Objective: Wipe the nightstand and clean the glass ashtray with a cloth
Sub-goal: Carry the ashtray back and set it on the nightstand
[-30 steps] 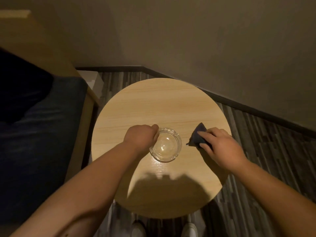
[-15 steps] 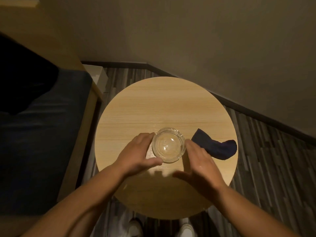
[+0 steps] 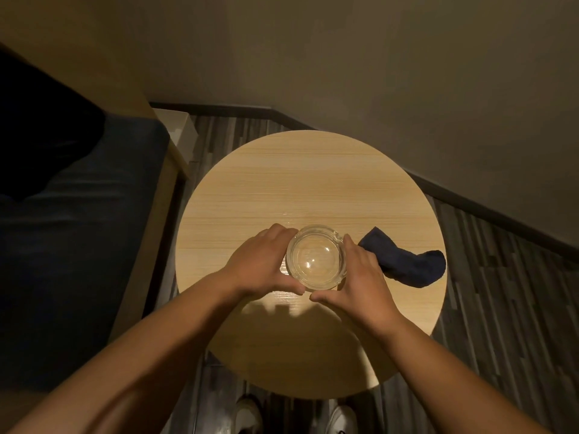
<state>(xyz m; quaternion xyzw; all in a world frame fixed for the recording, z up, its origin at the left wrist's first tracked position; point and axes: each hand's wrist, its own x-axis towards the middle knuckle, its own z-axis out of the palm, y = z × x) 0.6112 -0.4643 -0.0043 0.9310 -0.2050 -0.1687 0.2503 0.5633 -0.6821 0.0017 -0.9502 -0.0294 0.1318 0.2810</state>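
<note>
A clear glass ashtray [image 3: 315,258] sits near the middle of the round light-wood nightstand [image 3: 310,183]. My left hand [image 3: 261,264] cups its left side, fingers curled on the rim and thumb along its near edge. My right hand [image 3: 360,277] wraps its right side the same way, so both hands grip the ashtray. A dark blue cloth [image 3: 407,261] lies crumpled on the tabletop just right of my right hand, free of either hand.
A bed with dark blue bedding [image 3: 72,245] and a wooden frame stands close on the left. Walls with a dark baseboard [image 3: 470,202] run behind and to the right. Striped wood flooring surrounds the table; my white shoes [image 3: 247,415] show below its near edge.
My right hand let go of the cloth, which now lies on the table, and moved left onto the ashtray. My left hand shifted to grip the ashtray's left side.
</note>
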